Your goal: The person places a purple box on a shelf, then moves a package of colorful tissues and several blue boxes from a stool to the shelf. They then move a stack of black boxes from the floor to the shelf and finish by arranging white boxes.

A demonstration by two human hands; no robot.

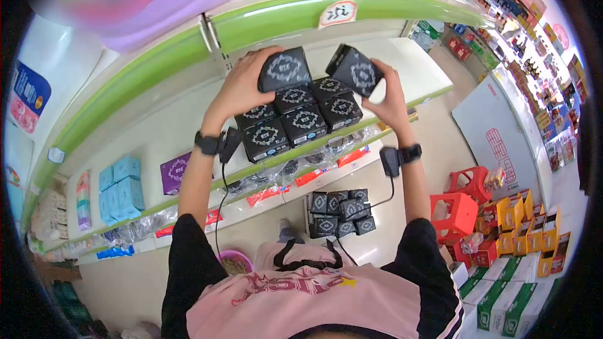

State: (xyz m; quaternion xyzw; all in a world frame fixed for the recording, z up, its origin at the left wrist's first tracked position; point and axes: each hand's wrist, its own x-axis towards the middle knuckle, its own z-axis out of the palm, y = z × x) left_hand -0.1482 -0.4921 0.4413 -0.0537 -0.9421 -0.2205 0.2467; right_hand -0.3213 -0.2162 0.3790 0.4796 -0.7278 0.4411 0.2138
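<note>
My left hand (242, 85) grips a black patterned box (284, 69) at the top of a stack of several matching black boxes (295, 122) on a white shelf (157, 144) with a green edge. In my right hand (389, 100) is another black box (355, 70), tilted, just above the stack's right end. Both wrists wear black bands with small devices and cables. More black boxes (339, 212) sit in a carton on the floor below.
Light blue packs (120, 188) and a purple box (174, 172) stand further left on the shelf. A purple tub (182, 0) sits on the shelf above. Red plastic stools (458, 207) and yellow, red and green cartons (521, 238) crowd the floor at right.
</note>
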